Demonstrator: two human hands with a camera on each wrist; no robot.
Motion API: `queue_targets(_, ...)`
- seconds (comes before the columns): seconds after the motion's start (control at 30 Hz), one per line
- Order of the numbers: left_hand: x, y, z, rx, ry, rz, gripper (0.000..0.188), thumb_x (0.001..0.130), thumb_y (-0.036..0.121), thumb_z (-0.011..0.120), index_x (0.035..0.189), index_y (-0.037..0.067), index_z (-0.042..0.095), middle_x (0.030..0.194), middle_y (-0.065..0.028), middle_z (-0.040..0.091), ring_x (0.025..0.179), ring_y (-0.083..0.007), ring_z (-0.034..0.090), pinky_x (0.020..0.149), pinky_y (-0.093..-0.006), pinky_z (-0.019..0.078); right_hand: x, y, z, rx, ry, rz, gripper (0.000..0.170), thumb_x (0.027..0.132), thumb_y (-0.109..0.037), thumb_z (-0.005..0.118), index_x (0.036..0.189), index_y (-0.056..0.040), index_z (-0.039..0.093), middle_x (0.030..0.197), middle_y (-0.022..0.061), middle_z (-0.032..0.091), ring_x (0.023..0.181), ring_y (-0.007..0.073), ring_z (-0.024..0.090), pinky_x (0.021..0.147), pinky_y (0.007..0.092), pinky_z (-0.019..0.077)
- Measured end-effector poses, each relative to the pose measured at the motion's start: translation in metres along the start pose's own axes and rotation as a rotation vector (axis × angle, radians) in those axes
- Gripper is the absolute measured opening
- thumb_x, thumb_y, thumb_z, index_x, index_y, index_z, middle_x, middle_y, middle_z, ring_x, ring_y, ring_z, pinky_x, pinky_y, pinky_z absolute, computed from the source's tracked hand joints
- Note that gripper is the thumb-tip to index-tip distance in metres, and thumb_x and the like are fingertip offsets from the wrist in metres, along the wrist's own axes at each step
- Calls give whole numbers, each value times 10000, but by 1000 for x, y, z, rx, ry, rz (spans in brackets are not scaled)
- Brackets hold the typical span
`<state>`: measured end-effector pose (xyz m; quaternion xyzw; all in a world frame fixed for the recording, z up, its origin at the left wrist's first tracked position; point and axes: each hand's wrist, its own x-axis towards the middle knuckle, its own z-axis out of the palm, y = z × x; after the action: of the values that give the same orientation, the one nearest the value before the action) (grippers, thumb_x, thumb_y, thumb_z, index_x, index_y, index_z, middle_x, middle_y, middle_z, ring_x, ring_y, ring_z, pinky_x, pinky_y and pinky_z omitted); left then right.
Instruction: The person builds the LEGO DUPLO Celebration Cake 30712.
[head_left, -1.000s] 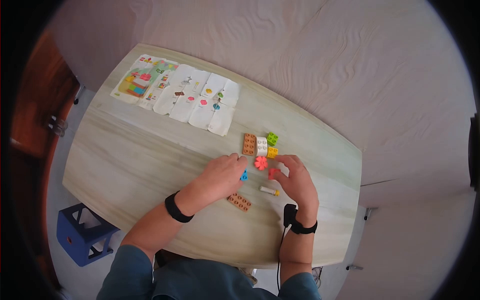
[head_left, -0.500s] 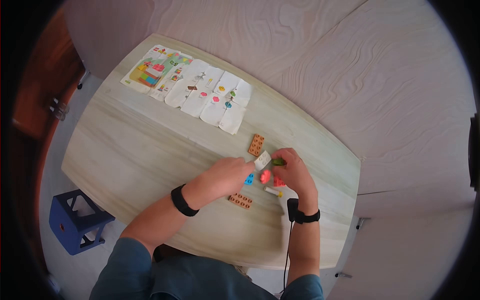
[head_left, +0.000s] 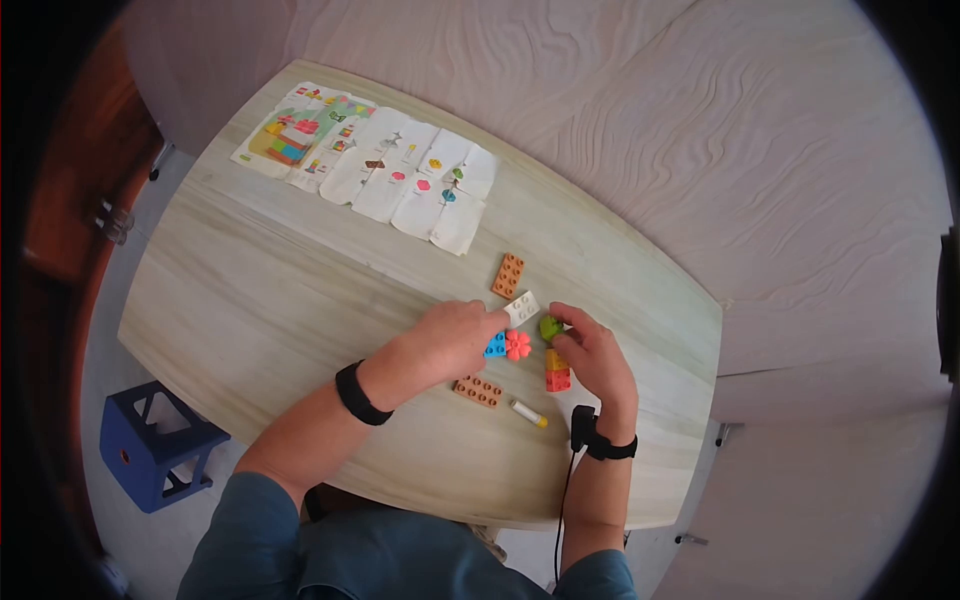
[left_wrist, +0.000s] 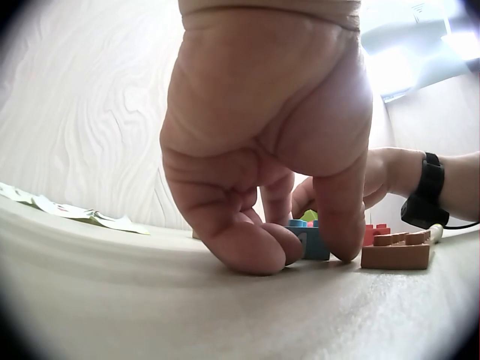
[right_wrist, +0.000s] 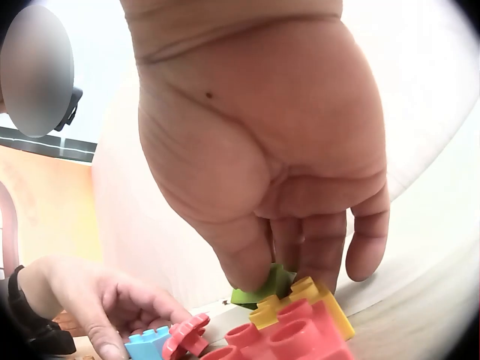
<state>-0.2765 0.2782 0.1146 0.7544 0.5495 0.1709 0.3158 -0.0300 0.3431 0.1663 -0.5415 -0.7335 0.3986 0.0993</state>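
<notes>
Cannot read any word, number or brand; can make out only a small red mark (head_left: 302, 92) near the top left of the paper sheet (head_left: 368, 180), too tiny to decipher.

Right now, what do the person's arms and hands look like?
The left hand and right hand are bare. The sleeves are short and teal. A black wristband circles each wrist; the right one has a black wrist camera with cable.
</notes>
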Motion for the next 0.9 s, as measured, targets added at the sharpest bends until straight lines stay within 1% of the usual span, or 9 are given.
queue_targets(0.17, 3, -2, 0, 51, -42, 14, 473, 786, 108, 805, 1230, 143, 646, 993, -184, 646, 938, -413, 686, 815, -508, 558, -3, 9, 0, 25, -3, -22, 493, 945, -63, 673, 1436, -47, 629, 1231, 163, 743, 1010, 271, 723, 930, 354, 565)
queue_targets(0.23, 1, 1, -5, 40, -55, 5, 465, 780, 118, 813, 1215, 130, 649, 996, -186, 649, 944, -413, 686, 819, -508, 557, -13, 7, 3, -271, 233, -367, 426, 938, -83, 700, 1360, -38, 669, 1259, 157, 723, 992, 309, 728, 893, 385, 584)
queue_targets(0.27, 0, 2, -8, 28, -67, -7, 459, 774, 127, 820, 1200, 116, 651, 999, -189, 651, 949, -412, 685, 822, -507, 556, -23, -3, 2, -269, 229, -367, 426, 938, -83, 700, 1360, -38, 669, 1259, 157, 723, 992, 309, 728, 893, 385, 584)
queue_targets(0.33, 2, 2, -7, 11, -55, -34, 477, 766, 133, 828, 1205, 109, 642, 1003, -192, 655, 955, -414, 684, 823, -505, 555, -55, -26, -4, -357, 156, -101, 402, 914, -135, 758, 1298, -43, 678, 1246, 152, 699, 966, 334, 726, 840, 422, 593)
queue_targets(0.43, 1, 0, -2, -11, -46, -45, 512, 763, 128, 826, 1233, 98, 624, 1005, -198, 661, 956, -418, 683, 822, -504, 554, -99, -39, 17, -252, -107, -69, 435, 846, -177, 845, 1228, -41, 689, 1127, 122, 699, 861, 284, 704, 793, 396, 588)
queue_targets(0.57, 1, -1, 1, 24, 6, -4, 560, 788, 89, 786, 1315, 126, 599, 1000, -199, 665, 932, -421, 687, 818, -507, 555, -122, -11, 70, -396, -233, -216, 434, 835, -252, 870, 1181, -62, 690, 1056, 124, 694, 849, 312, 718, 760, 423, 592)
queue_targets(0.77, 0, -1, 0, 39, 16, 68, 466, 815, 67, 756, 1260, 160, 654, 994, -178, 668, 924, -409, 696, 805, -505, 562, -104, -12, 41, -379, -147, -329, 289, 869, -156, 807, 1114, -35, 713, 894, 102, 691, 755, 280, 698, 706, 389, 571)
queue_targets(0.83, -2, 1, -1, 38, 15, 68, 427, 814, 64, 756, 1224, 143, 664, 994, -172, 670, 926, -404, 698, 802, -502, 564, -86, -16, 18, -248, 99, -91, 242, 893, -117, 747, 1108, -16, 699, 904, 160, 710, 779, 310, 702, 712, 403, 569)
queue_targets(0.9, -1, 2, -2, 39, 10, 73, 389, 814, 62, 757, 1188, 127, 674, 994, -167, 672, 929, -400, 700, 798, -499, 566, -61, -4, 2, -245, 272, -96, 266, 922, -109, 711, 1162, 4, 689, 891, 161, 709, 762, 288, 683, 723, 396, 556)
